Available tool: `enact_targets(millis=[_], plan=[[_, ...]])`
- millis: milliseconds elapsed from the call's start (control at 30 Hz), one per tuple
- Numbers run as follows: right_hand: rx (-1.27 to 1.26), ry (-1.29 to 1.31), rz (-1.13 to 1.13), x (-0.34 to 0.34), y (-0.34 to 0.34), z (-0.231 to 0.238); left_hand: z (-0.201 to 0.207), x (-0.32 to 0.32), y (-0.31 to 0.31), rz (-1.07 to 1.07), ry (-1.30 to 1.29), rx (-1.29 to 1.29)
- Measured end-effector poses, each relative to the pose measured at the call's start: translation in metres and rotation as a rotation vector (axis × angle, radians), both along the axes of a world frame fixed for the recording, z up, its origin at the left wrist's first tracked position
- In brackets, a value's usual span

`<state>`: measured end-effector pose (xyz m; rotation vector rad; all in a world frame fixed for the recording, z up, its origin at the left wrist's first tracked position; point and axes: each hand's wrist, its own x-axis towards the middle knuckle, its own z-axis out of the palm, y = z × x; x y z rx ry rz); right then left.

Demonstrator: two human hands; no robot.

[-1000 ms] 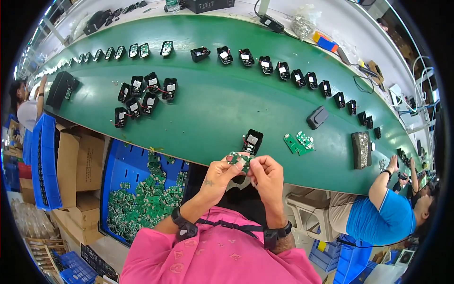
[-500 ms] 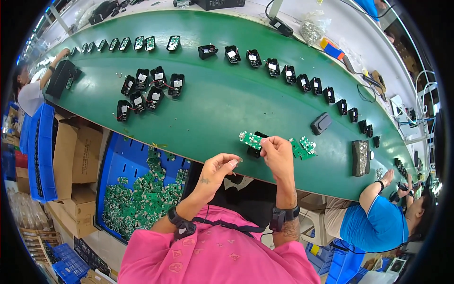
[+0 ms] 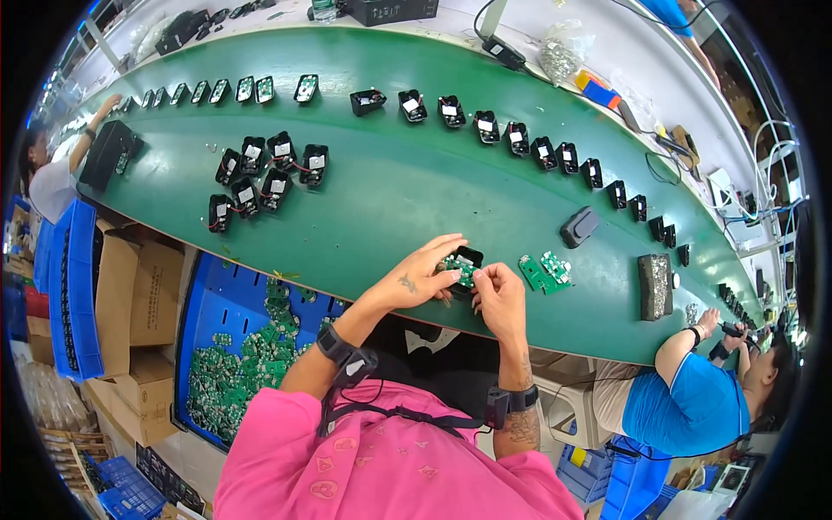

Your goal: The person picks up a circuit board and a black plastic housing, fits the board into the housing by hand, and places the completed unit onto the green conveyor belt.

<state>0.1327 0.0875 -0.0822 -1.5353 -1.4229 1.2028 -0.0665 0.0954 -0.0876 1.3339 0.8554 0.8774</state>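
Change since earlier frame: I see both hands brought together at the near edge of the belt; half a second ago the right hand reached forward alone toward the housing while the left hung back.
Left hand point(image 3: 422, 276): I read its fingers as spread and curved over the small green printed circuit board point(image 3: 458, 270), fingertips touching it and the housing's left rim.
Right hand point(image 3: 498, 299): thumb and forefinger pinched together on the board's right edge; whether they clamp it firmly I cannot tell.
Work piece: small black open-topped plastic housing point(image 3: 468, 262), resting on the long green conveyor belt point(image 3: 381, 199) just beyond both hands, the board seated in or over its mouth.
Key relation: the housing lies directly ahead of the fingertips, between the two hands; the right hand looks slightly nearer, and the board's long axis runs roughly left to right, across the gap between them.
Nearby, right: two loose green circuit boards point(image 3: 546, 270) on the belt, and a dark grey closed casing point(image 3: 579, 227) farther out.
Nearby, left: a cluster of black housings with white parts and wires point(image 3: 264, 173).
Below belt: blue plastic crate of green boards point(image 3: 251, 355).
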Motion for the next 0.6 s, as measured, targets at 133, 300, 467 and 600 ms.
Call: enact_targets(millis=[133, 300, 467, 600], plan=[[0.067, 0.008, -0.047, -0.004, -0.003, 0.002, 0.01, -0.001, -0.002, 0.021, -0.095, -0.144], [0.147, 0.017, -0.06, -0.008, -0.011, 0.027, 0.028, 0.001, -0.016, 0.025, -0.15, -0.163], [0.473, -0.105, 0.055, -0.026, -0.027, 0.076, 0.056, 0.009, -0.033, 0.118, 0.062, -0.122], [0.494, -0.09, 0.123, -0.029, -0.028, 0.075, 0.057, 0.017, -0.042, 0.162, 0.093, 0.082]])
